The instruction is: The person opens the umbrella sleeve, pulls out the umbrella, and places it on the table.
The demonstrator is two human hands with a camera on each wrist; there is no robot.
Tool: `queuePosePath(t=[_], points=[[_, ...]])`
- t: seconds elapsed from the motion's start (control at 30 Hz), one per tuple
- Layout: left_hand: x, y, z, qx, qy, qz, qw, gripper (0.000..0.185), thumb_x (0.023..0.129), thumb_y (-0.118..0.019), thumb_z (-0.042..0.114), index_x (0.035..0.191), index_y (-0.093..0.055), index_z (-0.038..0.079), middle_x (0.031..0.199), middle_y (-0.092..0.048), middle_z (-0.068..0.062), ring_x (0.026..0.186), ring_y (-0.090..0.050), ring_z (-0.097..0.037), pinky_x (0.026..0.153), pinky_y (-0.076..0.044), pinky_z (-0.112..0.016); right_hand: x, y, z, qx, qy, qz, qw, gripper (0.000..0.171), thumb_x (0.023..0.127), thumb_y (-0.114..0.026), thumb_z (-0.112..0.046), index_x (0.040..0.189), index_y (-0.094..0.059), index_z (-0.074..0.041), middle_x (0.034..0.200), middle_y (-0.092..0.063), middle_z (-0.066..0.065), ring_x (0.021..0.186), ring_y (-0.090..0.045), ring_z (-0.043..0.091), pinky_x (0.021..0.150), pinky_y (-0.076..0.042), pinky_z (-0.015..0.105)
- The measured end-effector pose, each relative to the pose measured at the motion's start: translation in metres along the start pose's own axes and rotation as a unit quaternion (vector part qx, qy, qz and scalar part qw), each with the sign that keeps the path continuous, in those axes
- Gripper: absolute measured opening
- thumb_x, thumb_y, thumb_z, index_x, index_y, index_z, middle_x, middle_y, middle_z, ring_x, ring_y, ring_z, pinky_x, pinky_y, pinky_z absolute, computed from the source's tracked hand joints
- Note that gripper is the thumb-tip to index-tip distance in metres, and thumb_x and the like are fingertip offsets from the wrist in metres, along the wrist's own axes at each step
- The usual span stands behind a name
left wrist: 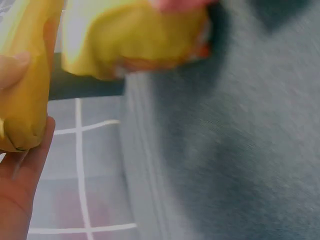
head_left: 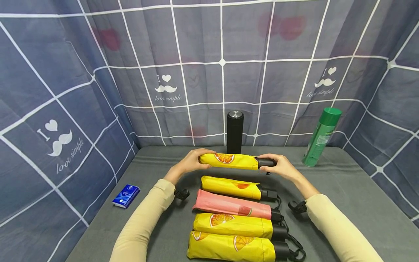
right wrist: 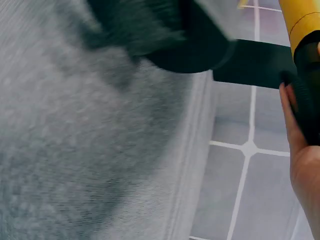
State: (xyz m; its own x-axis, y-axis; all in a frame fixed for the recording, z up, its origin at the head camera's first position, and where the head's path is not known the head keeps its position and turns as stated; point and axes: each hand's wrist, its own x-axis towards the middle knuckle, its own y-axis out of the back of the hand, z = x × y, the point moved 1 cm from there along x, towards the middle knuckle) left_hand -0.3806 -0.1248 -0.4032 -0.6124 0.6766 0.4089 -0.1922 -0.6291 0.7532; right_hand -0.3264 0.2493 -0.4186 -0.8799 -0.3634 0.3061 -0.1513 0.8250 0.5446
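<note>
Both hands hold a folded yellow umbrella (head_left: 239, 162) with an orange-slice print, level above the far part of the table. My left hand (head_left: 191, 161) grips its cloth end, thumb on the near side, as the left wrist view also shows with the umbrella (left wrist: 27, 95). Around the black handle (head_left: 266, 162) at the other end is my right hand (head_left: 284, 166). Nearer to me lie more folded umbrellas in a row: a yellow one (head_left: 226, 185), a pink one (head_left: 229, 203) with a watermelon print, and two yellow ones, the upper (head_left: 248, 226) and the nearest (head_left: 222, 249). Their black handles point right.
A black thermos (head_left: 235, 133) with a silver top stands behind the held umbrella. At the back right is a green spray can (head_left: 319, 138). A blue tissue pack (head_left: 126, 196) lies at the left. A grid-patterned curtain (head_left: 203, 83) surrounds the grey table (head_left: 343, 182).
</note>
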Motion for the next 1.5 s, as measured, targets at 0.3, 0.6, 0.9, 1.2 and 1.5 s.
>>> queuePosePath(t=[0.3, 0.6, 0.9, 1.2, 1.5], points=[[-0.006, 0.009, 0.031, -0.11, -0.039, 0.054, 0.9917, 0.051, 0.077, -0.075, -0.001, 0.125, -0.059, 0.003, 0.114, -0.06, -0.01, 0.08, -0.052, -0.015, 0.064, -0.047, -0.026, -0.004, 0.006, -0.012, 0.134, -0.013, 0.026, 0.991, 0.042, 0.085, -0.071, -0.01, 0.125, -0.059, -0.003, 0.1, -0.067, 0.002, 0.079, -0.063, 0.018, 0.062, -0.052, 0.029], [-0.009, 0.019, 0.055, -0.194, -0.039, 0.057, 0.9786, 0.047, 0.079, -0.07, -0.009, 0.124, -0.055, -0.009, 0.12, -0.056, -0.017, 0.085, -0.054, -0.014, 0.07, -0.049, -0.024, -0.009, 0.011, -0.019, 0.187, 0.0, 0.031, 0.982, 0.038, 0.088, -0.065, -0.003, 0.126, -0.059, -0.006, 0.103, -0.067, -0.004, 0.082, -0.059, 0.01, 0.067, -0.049, 0.025], [-0.012, 0.014, 0.05, -0.259, -0.05, 0.053, 0.9631, 0.047, 0.079, -0.066, -0.015, 0.124, -0.052, -0.013, 0.121, -0.054, -0.016, 0.089, -0.056, -0.015, 0.073, -0.051, -0.026, -0.011, 0.019, -0.02, 0.212, -0.003, 0.012, 0.977, 0.037, 0.089, -0.064, -0.003, 0.125, -0.06, -0.01, 0.089, -0.069, -0.003, 0.076, -0.059, 0.007, 0.065, -0.049, 0.023], [-0.02, 0.019, 0.047, -0.279, -0.022, 0.067, 0.9578, 0.047, 0.08, -0.063, -0.018, 0.126, -0.049, -0.014, 0.122, -0.055, -0.018, 0.087, -0.058, -0.016, 0.072, -0.053, -0.028, -0.016, 0.023, -0.02, 0.247, 0.021, 0.021, 0.969, 0.038, 0.089, -0.06, 0.005, 0.126, -0.057, -0.003, 0.113, -0.062, 0.001, 0.089, -0.06, 0.013, 0.07, -0.051, 0.024], [-0.027, 0.021, 0.033, -0.303, 0.025, 0.061, 0.9506, 0.046, 0.084, -0.061, -0.015, 0.128, -0.051, -0.011, 0.115, -0.06, -0.017, 0.089, -0.061, -0.018, 0.076, -0.053, -0.032, -0.021, 0.026, -0.007, 0.252, 0.027, 0.03, 0.967, 0.038, 0.088, -0.06, 0.007, 0.126, -0.057, -0.001, 0.119, -0.059, 0.0, 0.093, -0.06, 0.012, 0.071, -0.051, 0.023]])
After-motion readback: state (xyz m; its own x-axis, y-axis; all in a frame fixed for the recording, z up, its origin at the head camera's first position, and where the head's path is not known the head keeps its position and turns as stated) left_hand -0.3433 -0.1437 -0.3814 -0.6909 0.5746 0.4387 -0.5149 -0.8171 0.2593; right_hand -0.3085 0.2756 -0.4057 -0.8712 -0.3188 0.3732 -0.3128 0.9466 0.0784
